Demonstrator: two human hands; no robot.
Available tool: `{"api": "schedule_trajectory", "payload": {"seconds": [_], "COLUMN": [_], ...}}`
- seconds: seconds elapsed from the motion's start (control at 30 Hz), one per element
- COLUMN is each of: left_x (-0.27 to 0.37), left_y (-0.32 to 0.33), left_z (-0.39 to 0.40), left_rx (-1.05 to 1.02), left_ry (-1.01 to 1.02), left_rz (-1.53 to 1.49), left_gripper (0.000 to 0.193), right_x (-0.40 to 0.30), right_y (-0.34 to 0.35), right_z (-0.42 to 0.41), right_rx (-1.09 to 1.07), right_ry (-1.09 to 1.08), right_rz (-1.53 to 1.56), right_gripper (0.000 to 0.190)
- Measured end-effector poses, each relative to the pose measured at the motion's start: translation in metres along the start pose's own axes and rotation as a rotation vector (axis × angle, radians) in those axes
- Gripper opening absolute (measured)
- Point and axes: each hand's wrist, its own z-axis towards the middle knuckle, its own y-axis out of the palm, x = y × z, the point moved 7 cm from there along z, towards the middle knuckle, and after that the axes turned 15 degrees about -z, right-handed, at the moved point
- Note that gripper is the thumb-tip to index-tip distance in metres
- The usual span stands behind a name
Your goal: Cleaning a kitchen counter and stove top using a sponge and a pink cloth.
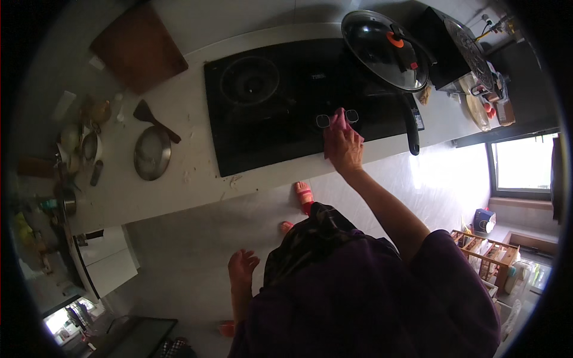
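Note:
My right hand (349,151) grips a pink cloth (334,129) and presses it on the front part of a black glass cooktop (264,134). Two control knobs (322,121) sit on either side of the cloth's far end. Further right, a black-handled pan (411,129) under a glass lid (367,44) covers the cooktop's right burner. The left burner (250,81) has nothing on it. My left hand (244,266) hangs low beside my body over the floor, fingers loosely bent, and holds nothing.
On the counter (197,192) to the left lie a metal bowl (152,153), a brown spatula (154,120) and food scraps (233,181). A wooden cutting board (139,49) leans at the back. A black box-shaped object (438,53) stands beyond the pan. A wooden rack (488,250) is on the right.

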Motion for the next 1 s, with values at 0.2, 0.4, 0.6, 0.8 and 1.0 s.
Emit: {"api": "schedule_trajectory", "payload": {"seconds": [0.2, 0.4, 0.6, 0.8, 1.0], "left_x": [-0.002, 0.002, 0.020, -0.004, -0.017], "left_y": [-0.002, 0.012, 0.022, -0.017, 0.006], "left_z": [-0.018, -0.021, -0.022, -0.012, -0.026], "left_rx": [0.066, 0.062, -0.019, 0.061, 0.079], "left_ry": [-0.001, 0.005, 0.101, -0.041, 0.016], "left_rz": [0.039, 0.151, 0.266, 0.072, 0.107], "left_gripper": [0.022, 0.022, 0.022, 0.021, 0.022], "right_x": [-0.034, -0.143, -0.130, 0.009, 0.019], "right_y": [0.020, 0.045, -0.019, -0.046, 0.014], "right_z": [-0.011, -0.026, -0.008, 0.044, 0.112], "right_rx": [-0.045, 0.006, 0.043, 0.267, 0.000], "right_ry": [0.106, -0.303, -0.463, 0.091, 0.150], "right_rz": [0.174, 0.311, 0.655, 0.440, 0.003], "right_gripper": [0.051, 0.050, 0.031, 0.020, 0.033]}}
